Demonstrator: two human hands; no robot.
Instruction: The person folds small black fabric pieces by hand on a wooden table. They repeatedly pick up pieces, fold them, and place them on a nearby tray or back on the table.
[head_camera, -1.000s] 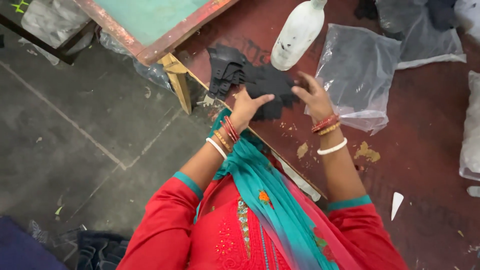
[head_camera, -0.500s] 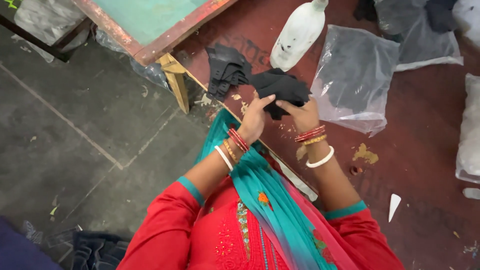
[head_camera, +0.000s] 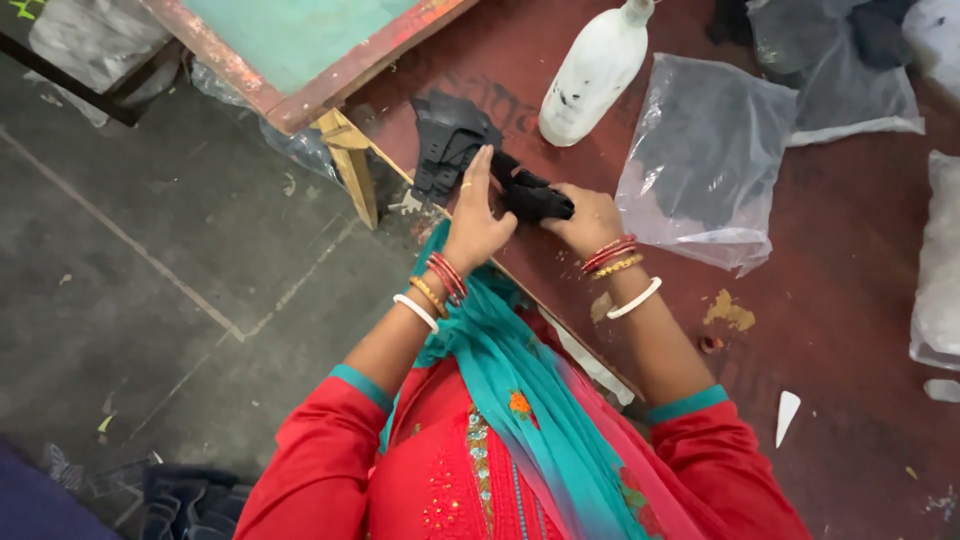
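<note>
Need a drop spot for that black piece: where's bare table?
Free: red tabletop right of the right hand, below the clear bag. Crowded: ahead of the left hand, with the black stack and white bottle.

The folded cloth piece (head_camera: 535, 197) is black, as is the stack of cloth pieces (head_camera: 447, 143). The tabletop (head_camera: 820, 310) is dark red with yellow-ochre paint blotches. The plastic bottle (head_camera: 592, 75) is white with black smudges. The framed screen (head_camera: 300, 45) is teal, edged red-brown. The sleeves are red with teal cuffs; the scarf (head_camera: 520, 390) is teal.
</note>
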